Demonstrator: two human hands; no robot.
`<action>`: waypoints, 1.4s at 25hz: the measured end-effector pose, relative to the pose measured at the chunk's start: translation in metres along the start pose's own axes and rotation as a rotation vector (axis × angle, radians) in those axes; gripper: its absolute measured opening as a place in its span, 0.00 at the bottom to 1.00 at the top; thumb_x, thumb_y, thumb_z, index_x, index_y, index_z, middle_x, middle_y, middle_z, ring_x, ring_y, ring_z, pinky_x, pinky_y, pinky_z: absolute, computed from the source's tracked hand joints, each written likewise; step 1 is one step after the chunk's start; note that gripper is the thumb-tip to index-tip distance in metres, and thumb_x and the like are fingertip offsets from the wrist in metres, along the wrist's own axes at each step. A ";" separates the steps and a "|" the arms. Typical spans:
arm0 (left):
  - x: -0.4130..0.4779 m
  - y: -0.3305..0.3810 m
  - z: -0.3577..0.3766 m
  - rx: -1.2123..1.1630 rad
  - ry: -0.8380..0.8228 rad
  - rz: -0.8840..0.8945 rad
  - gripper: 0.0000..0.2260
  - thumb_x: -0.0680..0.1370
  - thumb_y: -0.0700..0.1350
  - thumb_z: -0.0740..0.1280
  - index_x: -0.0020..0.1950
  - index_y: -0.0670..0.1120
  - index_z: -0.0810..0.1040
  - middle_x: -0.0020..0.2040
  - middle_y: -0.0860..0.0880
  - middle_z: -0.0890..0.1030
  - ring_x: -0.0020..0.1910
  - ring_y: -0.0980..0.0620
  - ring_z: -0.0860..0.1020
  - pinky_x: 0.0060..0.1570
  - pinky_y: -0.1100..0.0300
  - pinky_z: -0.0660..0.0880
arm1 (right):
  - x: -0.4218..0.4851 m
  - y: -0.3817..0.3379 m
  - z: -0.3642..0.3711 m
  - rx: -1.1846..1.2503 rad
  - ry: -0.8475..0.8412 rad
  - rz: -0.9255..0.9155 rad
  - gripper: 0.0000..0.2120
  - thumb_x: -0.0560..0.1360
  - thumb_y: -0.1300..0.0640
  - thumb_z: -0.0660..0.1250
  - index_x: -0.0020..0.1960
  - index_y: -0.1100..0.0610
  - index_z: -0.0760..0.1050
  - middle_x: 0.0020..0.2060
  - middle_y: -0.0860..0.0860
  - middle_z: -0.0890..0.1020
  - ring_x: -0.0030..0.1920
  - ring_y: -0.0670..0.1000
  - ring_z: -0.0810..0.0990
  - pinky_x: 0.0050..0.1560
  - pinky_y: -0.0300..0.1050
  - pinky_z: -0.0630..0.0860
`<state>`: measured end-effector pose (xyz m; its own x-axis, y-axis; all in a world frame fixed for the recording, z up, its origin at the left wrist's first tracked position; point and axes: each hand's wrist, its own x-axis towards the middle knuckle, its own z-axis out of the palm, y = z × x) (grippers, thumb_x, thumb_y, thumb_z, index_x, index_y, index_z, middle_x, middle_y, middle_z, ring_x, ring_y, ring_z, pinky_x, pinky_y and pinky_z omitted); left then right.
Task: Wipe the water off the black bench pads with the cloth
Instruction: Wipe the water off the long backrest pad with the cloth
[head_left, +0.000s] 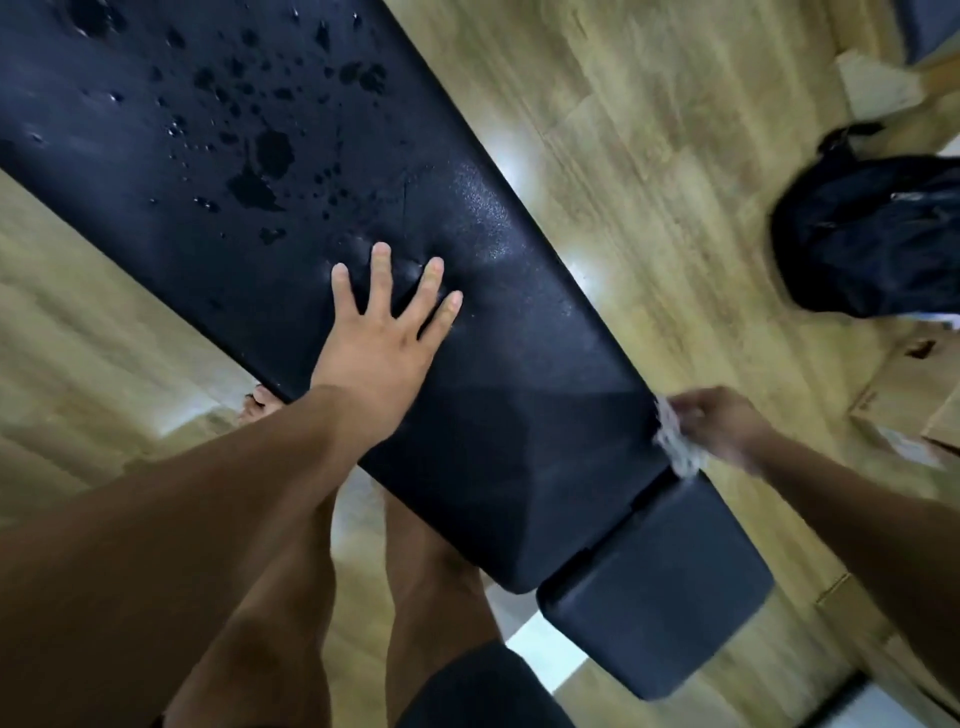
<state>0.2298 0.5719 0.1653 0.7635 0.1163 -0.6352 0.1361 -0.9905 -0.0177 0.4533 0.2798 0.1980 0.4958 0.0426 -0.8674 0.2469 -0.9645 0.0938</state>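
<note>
Obs.: the left hand (384, 332) lay flat on the long bench pad (519, 405), fingers straight and spread, pressing near its middle. Judged as a brace: it took the person's weight as they leaned over and kept the pad from rocking.

The right hand (727, 421), motion-blurred, gripped a bunched pale cloth (675, 447) at the pad's right edge, just beside the gap between the long pad and the small seat pad (660, 603). The fingers appeared curled round the cloth, though the blur hid the finer detail. The two hands were well apart.

The water drops (260, 156) sat beaded on the far left part of the long pad, beyond the left hand's fingertips. The near end and the seat pad looked matte and dry. Judgement: the near section was done and the far section was unwiped, so the cloth had to travel across the pad, past the bracing hand.

A black bag (872, 234) and cardboard boxes (904, 410) stood on the wooden floor (623, 130) to the right, clear of the bench.
</note>
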 end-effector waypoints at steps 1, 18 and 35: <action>0.001 0.000 0.002 0.001 0.010 -0.003 0.54 0.71 0.59 0.71 0.78 0.47 0.32 0.77 0.40 0.31 0.72 0.23 0.39 0.68 0.27 0.52 | -0.009 0.021 0.006 0.017 -0.022 0.073 0.13 0.75 0.63 0.64 0.56 0.53 0.81 0.52 0.54 0.83 0.53 0.55 0.80 0.50 0.41 0.70; -0.064 -0.073 0.046 -0.643 0.538 -0.282 0.26 0.71 0.46 0.72 0.68 0.45 0.74 0.71 0.42 0.71 0.70 0.40 0.68 0.68 0.45 0.63 | 0.005 -0.319 0.024 0.122 0.860 -0.682 0.19 0.69 0.60 0.58 0.56 0.56 0.81 0.51 0.56 0.80 0.49 0.55 0.80 0.53 0.33 0.70; -0.106 -0.130 0.101 -0.682 0.230 -0.282 0.34 0.74 0.45 0.57 0.80 0.51 0.50 0.81 0.47 0.45 0.78 0.40 0.42 0.75 0.39 0.43 | -0.046 -0.362 0.112 0.066 0.688 -0.779 0.14 0.72 0.57 0.66 0.57 0.58 0.79 0.56 0.59 0.76 0.56 0.57 0.76 0.60 0.46 0.72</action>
<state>0.0675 0.6808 0.1568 0.7440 0.4436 -0.4997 0.6468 -0.6657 0.3721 0.2483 0.5980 0.1492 0.5918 0.7787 -0.2084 0.6661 -0.6180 -0.4177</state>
